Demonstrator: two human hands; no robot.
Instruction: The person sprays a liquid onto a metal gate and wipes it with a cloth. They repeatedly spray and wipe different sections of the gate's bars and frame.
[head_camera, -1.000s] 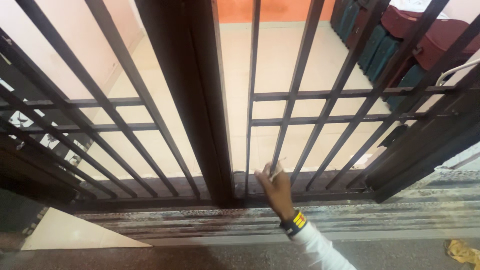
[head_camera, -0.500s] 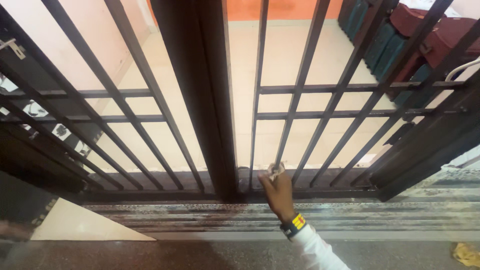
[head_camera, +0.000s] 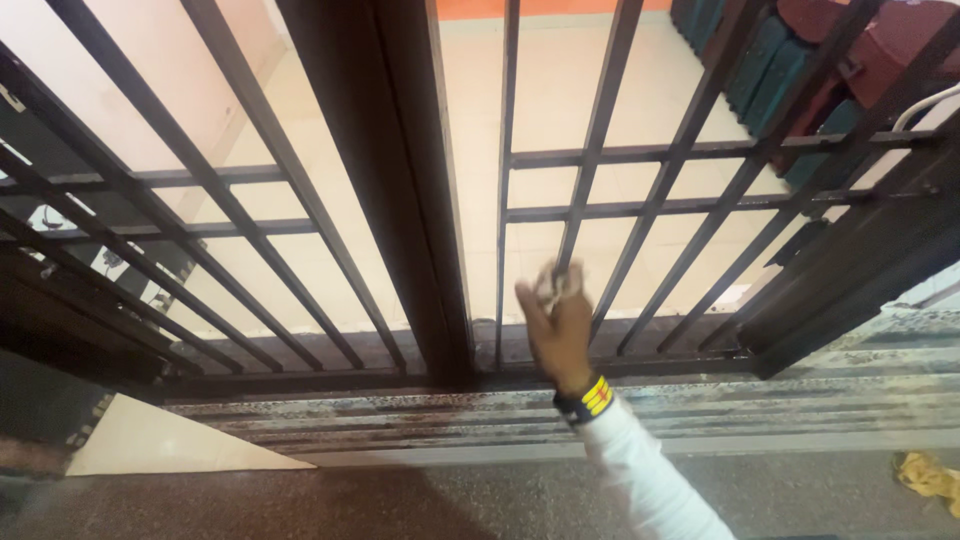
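Head view: right hand (head_camera: 556, 325) raised in front of the dark metal grille gate (head_camera: 600, 150), just right of the thick centre post (head_camera: 400, 200). Fingers curled together around a small pale object (head_camera: 552, 283) near the fingertips; blurred, can't tell what it is. White sleeve (head_camera: 650, 480), black-and-yellow wristband (head_camera: 586, 399). Left hand not in view.

Around: gate bottom rail (head_camera: 300, 355) sits along a worn, streaked threshold (head_camera: 500, 420); dark speckled floor (head_camera: 400, 500) on the near side, pale tiled floor (head_camera: 560, 80) on the far side. Maroon and teal suitcases (head_camera: 800, 60) far right behind the bars. Yellowish rag (head_camera: 930, 475) near right on the floor. Bars stand between the hand and the far room.

Vs 0.5 s ago: hand has come up off the bottom rail, now higher against the bars. Gate position unchanged.
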